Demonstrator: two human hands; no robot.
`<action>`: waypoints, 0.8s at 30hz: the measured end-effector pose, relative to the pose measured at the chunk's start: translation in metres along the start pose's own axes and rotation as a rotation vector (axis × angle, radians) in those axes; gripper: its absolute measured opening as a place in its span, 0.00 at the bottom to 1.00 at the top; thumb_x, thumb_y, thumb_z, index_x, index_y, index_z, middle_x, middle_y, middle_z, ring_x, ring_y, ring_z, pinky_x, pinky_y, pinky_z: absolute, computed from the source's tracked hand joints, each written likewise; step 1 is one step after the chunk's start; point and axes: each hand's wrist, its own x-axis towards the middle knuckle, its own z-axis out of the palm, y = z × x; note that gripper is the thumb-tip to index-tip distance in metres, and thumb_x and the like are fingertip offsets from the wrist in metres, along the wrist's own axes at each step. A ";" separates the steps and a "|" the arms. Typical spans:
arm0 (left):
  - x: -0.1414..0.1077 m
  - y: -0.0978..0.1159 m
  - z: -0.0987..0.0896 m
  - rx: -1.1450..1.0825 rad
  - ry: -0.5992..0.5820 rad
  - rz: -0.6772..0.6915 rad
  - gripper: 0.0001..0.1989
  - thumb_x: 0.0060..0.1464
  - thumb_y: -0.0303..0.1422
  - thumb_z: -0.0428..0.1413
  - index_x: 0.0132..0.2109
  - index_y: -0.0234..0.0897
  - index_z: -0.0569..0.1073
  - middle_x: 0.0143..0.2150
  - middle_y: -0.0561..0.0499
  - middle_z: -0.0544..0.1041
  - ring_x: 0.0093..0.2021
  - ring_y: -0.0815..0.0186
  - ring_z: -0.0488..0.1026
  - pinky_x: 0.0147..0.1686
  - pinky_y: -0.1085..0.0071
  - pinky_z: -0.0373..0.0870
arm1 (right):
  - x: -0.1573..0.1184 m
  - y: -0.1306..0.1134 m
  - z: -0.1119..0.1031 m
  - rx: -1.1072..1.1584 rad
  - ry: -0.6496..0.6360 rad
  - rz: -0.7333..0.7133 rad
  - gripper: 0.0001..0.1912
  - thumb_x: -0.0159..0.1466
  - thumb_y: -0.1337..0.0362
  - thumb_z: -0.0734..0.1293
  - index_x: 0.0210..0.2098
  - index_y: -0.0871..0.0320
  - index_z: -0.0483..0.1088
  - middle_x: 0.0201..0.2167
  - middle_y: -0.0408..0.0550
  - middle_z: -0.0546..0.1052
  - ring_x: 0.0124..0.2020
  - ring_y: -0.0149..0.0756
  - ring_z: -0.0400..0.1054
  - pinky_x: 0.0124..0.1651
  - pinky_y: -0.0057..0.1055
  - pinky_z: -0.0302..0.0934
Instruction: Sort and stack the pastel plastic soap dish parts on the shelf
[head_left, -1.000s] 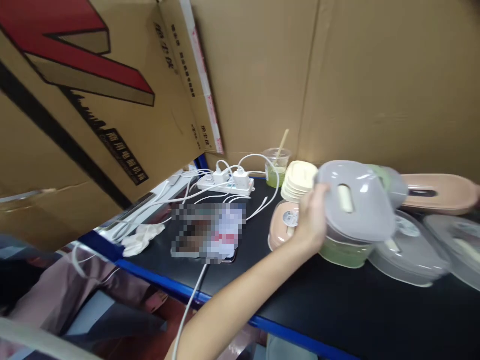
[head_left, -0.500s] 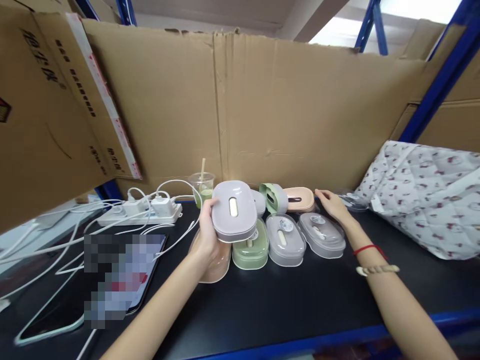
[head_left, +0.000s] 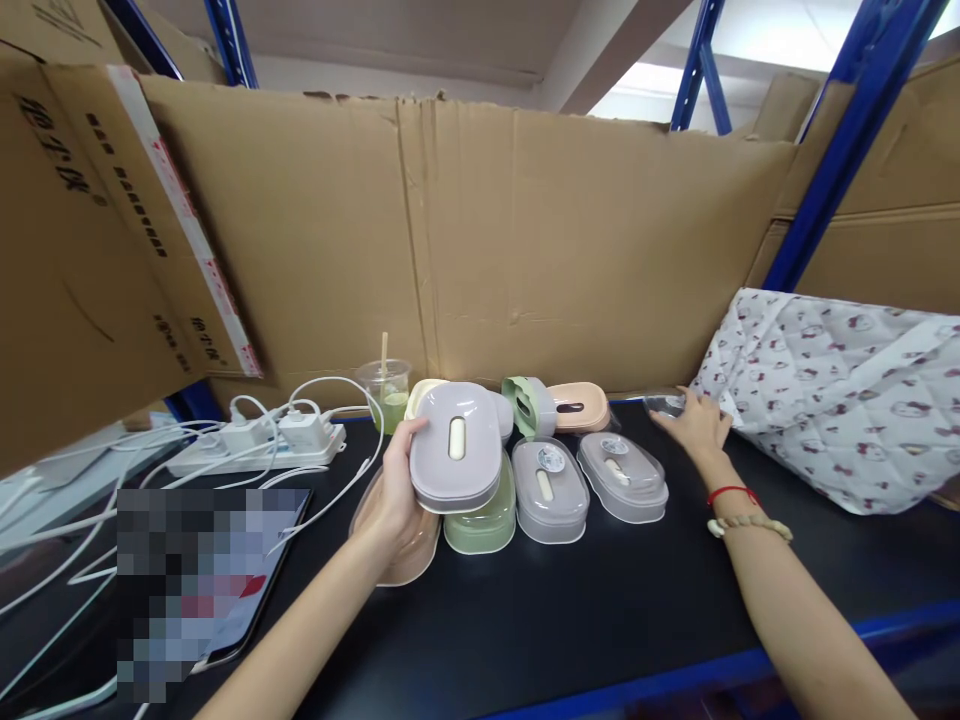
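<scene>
My left hand (head_left: 397, 490) grips a lavender-grey box (head_left: 457, 460) by its left edge and holds it above the row of boxes; its lid has a cream oval insert. My right hand (head_left: 697, 425) reaches to the back right with fingers spread, at a clear plastic cover (head_left: 664, 403). Whether the fingertips touch the cover I cannot tell. Below the held box are a green box (head_left: 480, 530) and a peach box (head_left: 409, 560), both partly hidden. To the right stand two grey boxes (head_left: 551, 505) (head_left: 626, 490) under clear covers.
Behind the row lie a green-and-grey piece (head_left: 530, 407) and a peach piece (head_left: 581, 407) with an oval slot. A cup with a straw (head_left: 386, 395), a power strip (head_left: 255, 450) with white cables and a tablet (head_left: 247, 600) are left. A quilted bag (head_left: 832, 400) stands right, before cardboard (head_left: 600, 250).
My right hand has moved right, from beside the peach piece to the clear cover near the bag, its fingers spreading. My left hand still holds the lavender-grey box. The view has shifted slightly.
</scene>
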 end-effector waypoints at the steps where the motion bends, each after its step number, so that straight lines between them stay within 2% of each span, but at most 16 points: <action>1: 0.000 0.000 0.000 0.019 0.010 -0.007 0.12 0.54 0.29 0.48 0.24 0.31 0.69 0.18 0.51 0.68 0.15 0.71 0.63 0.14 0.79 0.59 | 0.001 0.001 0.003 0.022 0.006 0.028 0.34 0.52 0.56 0.68 0.55 0.65 0.63 0.53 0.67 0.64 0.57 0.60 0.57 0.57 0.53 0.49; 4: 0.001 -0.002 0.000 0.041 0.015 -0.016 0.13 0.55 0.29 0.47 0.25 0.30 0.69 0.18 0.51 0.69 0.15 0.71 0.64 0.15 0.78 0.61 | 0.006 0.010 0.016 0.150 -0.010 0.145 0.35 0.48 0.49 0.70 0.53 0.58 0.66 0.52 0.65 0.63 0.53 0.62 0.60 0.52 0.54 0.55; 7: 0.002 -0.004 -0.001 0.022 -0.005 -0.030 0.10 0.54 0.30 0.48 0.29 0.29 0.70 0.20 0.51 0.70 0.15 0.70 0.63 0.16 0.77 0.62 | 0.009 0.018 0.023 0.264 -0.014 0.224 0.34 0.45 0.47 0.70 0.48 0.56 0.68 0.46 0.61 0.66 0.49 0.59 0.65 0.49 0.52 0.58; 10: 0.001 -0.004 0.000 0.028 0.004 -0.048 0.10 0.53 0.31 0.49 0.34 0.28 0.72 0.20 0.52 0.69 0.16 0.70 0.63 0.16 0.76 0.61 | 0.009 0.015 0.016 0.311 0.014 0.310 0.35 0.45 0.47 0.70 0.48 0.57 0.69 0.46 0.60 0.67 0.49 0.57 0.65 0.50 0.51 0.58; 13: -0.001 -0.006 0.001 0.011 -0.019 -0.014 0.12 0.56 0.30 0.49 0.40 0.28 0.74 0.21 0.53 0.69 0.19 0.70 0.66 0.20 0.76 0.65 | 0.006 -0.001 -0.002 0.404 0.139 0.303 0.35 0.48 0.48 0.67 0.52 0.59 0.68 0.48 0.62 0.67 0.51 0.56 0.63 0.53 0.50 0.57; 15: 0.000 -0.011 -0.001 0.003 -0.108 -0.016 0.13 0.59 0.29 0.48 0.45 0.28 0.74 0.25 0.51 0.72 0.24 0.69 0.70 0.29 0.76 0.70 | 0.001 -0.019 -0.013 0.543 0.245 0.179 0.36 0.49 0.49 0.65 0.54 0.62 0.67 0.49 0.62 0.68 0.53 0.54 0.62 0.54 0.51 0.56; 17: 0.001 -0.017 -0.004 0.007 -0.249 -0.049 0.14 0.61 0.29 0.49 0.51 0.29 0.72 0.33 0.49 0.76 0.33 0.67 0.74 0.39 0.75 0.72 | -0.011 -0.043 -0.020 0.757 0.332 -0.066 0.38 0.49 0.48 0.64 0.54 0.66 0.66 0.50 0.62 0.69 0.52 0.51 0.63 0.56 0.49 0.56; 18: 0.003 -0.020 -0.007 0.009 -0.322 -0.071 0.16 0.61 0.30 0.49 0.54 0.30 0.70 0.38 0.47 0.77 0.37 0.66 0.75 0.43 0.74 0.71 | -0.020 -0.056 -0.022 0.861 0.332 -0.220 0.39 0.49 0.47 0.64 0.54 0.66 0.65 0.52 0.62 0.68 0.53 0.49 0.64 0.56 0.48 0.56; 20: 0.005 -0.026 -0.011 -0.002 -0.429 -0.098 0.20 0.61 0.32 0.51 0.58 0.32 0.66 0.45 0.45 0.76 0.43 0.65 0.74 0.48 0.72 0.70 | -0.048 -0.080 -0.024 0.998 0.204 -0.567 0.35 0.52 0.48 0.65 0.55 0.60 0.65 0.55 0.58 0.67 0.55 0.46 0.63 0.57 0.47 0.57; 22: 0.006 -0.030 -0.013 -0.016 -0.504 -0.116 0.22 0.62 0.35 0.50 0.61 0.35 0.63 0.50 0.45 0.74 0.48 0.64 0.73 0.52 0.70 0.68 | -0.079 -0.099 -0.023 0.941 0.040 -0.890 0.30 0.54 0.51 0.66 0.54 0.54 0.66 0.55 0.54 0.68 0.57 0.44 0.61 0.58 0.47 0.55; 24: 0.006 -0.033 -0.014 -0.029 -0.563 -0.121 0.23 0.63 0.38 0.48 0.62 0.36 0.62 0.52 0.44 0.72 0.51 0.62 0.71 0.54 0.67 0.67 | -0.106 -0.110 -0.021 0.900 -0.095 -1.034 0.33 0.53 0.51 0.68 0.56 0.53 0.65 0.56 0.53 0.66 0.58 0.45 0.60 0.57 0.47 0.57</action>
